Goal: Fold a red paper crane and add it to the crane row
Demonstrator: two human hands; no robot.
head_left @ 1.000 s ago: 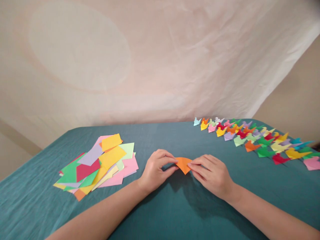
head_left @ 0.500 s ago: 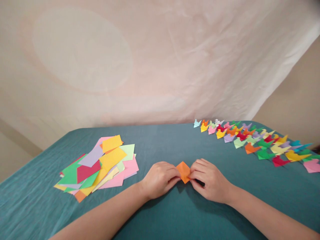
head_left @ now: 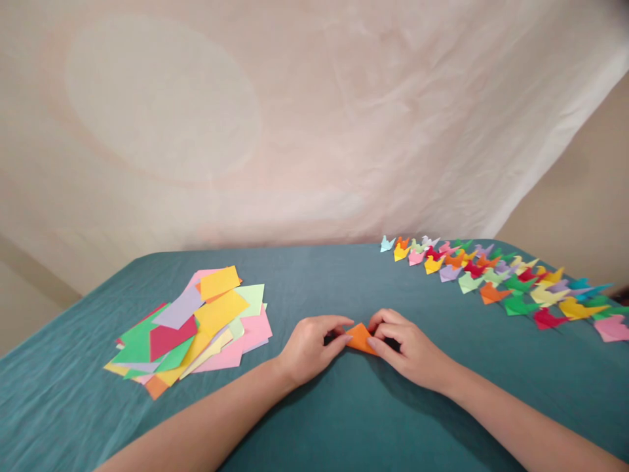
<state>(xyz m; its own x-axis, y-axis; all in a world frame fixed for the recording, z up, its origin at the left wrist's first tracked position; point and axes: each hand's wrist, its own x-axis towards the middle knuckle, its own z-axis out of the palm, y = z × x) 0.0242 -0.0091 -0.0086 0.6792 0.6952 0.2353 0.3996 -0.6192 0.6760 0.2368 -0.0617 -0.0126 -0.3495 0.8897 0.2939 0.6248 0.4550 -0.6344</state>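
A small folded orange paper (head_left: 360, 337) lies on the teal tablecloth (head_left: 344, 419) in front of me. My left hand (head_left: 312, 347) pinches its left edge with curled fingers. My right hand (head_left: 405, 347) presses on its right side, fingers bent over it. Most of the paper is hidden under my fingertips.
A loose pile of coloured paper squares (head_left: 194, 321) lies to the left. Rows of several folded paper birds (head_left: 496, 278) in many colours run along the right side toward the table's edge. A cream cloth backdrop (head_left: 295, 118) hangs behind the table.
The orange paper went from a wide triangle to a smaller folded shape, now flattened under my fingers. Both hands drew closer together and slightly toward me.
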